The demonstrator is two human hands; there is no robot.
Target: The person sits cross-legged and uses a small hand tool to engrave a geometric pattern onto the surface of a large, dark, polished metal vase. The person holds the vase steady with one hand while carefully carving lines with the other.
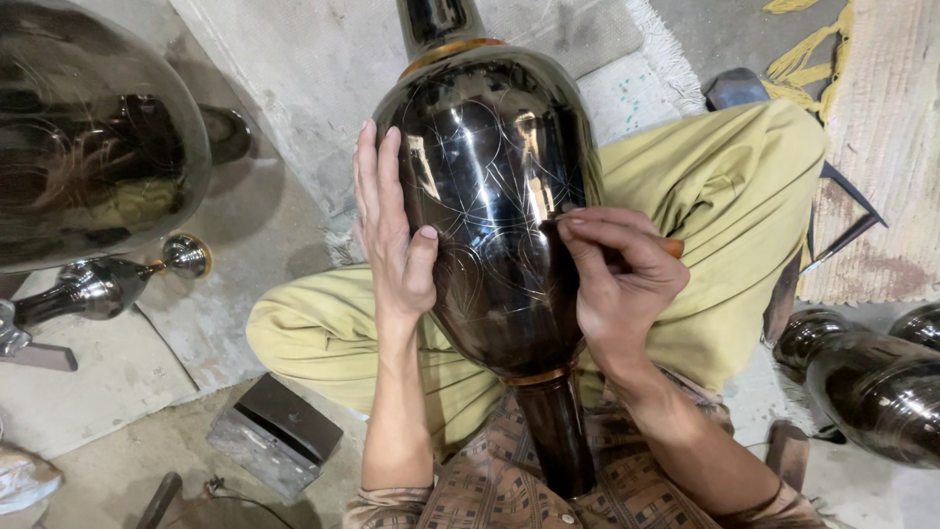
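Here we look down at our own lap, where a large dark, glossy metal vase (490, 196) lies lengthwise across our crossed legs in yellow-green trousers (725, 196), its narrow end pointing back toward our body. Our left hand (392, 230) rests flat against the vase's left flank, fingers (370, 167) stretched long and close together, thumb pressed onto the front; it seems placed this way to keep the rounded body from rolling. Our right hand (617, 274) curls tightly on the right side, fingertips pinched around a slim tool with an orange-brown handle (672, 248) that pokes out past the knuckles. The tip is hidden behind the fingers, so we cannot tell whether it meets the metal. Fine pale scratched lines, arcs and petal shapes, cover the vase's surface between the two hands. Around us on the pale floor lie other polished metal vessels: a big one (88, 127) at upper left, more (871, 382) at lower right, and a small dark block (279, 431) near our left knee.
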